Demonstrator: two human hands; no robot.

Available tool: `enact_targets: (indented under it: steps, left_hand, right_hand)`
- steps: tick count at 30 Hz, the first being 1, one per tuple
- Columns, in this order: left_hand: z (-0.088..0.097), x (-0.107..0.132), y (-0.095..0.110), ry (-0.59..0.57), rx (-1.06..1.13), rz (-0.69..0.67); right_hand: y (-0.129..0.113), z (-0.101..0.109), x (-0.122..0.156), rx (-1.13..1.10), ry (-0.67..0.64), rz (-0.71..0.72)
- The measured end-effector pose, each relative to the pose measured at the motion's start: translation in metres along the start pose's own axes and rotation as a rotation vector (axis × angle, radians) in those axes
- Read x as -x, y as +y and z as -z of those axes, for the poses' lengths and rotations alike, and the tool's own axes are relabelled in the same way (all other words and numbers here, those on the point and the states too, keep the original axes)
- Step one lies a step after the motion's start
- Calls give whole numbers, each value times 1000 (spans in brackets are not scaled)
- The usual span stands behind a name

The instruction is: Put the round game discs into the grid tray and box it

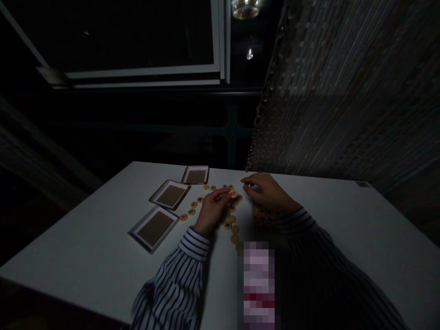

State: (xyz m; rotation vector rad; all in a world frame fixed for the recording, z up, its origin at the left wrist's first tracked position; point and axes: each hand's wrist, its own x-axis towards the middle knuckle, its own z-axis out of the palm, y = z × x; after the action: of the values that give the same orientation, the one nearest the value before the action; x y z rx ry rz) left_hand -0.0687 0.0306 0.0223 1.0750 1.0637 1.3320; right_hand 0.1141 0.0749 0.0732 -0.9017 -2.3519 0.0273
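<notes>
Between the thumb and fingers of my left hand (215,207) is a round Chinese chess piece (233,194) with a red character, its face turned up toward me. Just to the right, over the white table (343,220), hovers my right hand (268,190), thumb and fingers bent and apart, with nothing visible between them. Loose chess pieces (234,229) run in a line below and between the hands. More pieces (191,211) lie left of my left hand. Beneath my right wrist sits a shadowed group of pieces (263,215), partly hidden.
Three shallow rectangular trays stand at the left: a near one (137,233), a middle one (185,188) and a far one (195,167). A bead curtain (319,91) hangs behind the right side. A small label (362,184) is at the far right corner. The light is dim.
</notes>
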Motion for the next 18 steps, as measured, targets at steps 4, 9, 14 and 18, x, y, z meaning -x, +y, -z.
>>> enact_targets:
  steps: [4,9,14,18]
  left_hand:
    - [-10,2,-3,-20,-23,-13]
    - [-21,4,-5,-32,-48,-55]
    - [-30,3,-11,-31,-57,-44]
    - [-37,4,-13,-47,-54,-40]
  right_hand:
    - [3,5,10,-9,-1,-10]
    - [11,8,21,-5,6,-20]
    - [20,8,30,-36,-7,-30]
    - [21,9,36,-84,-7,-60]
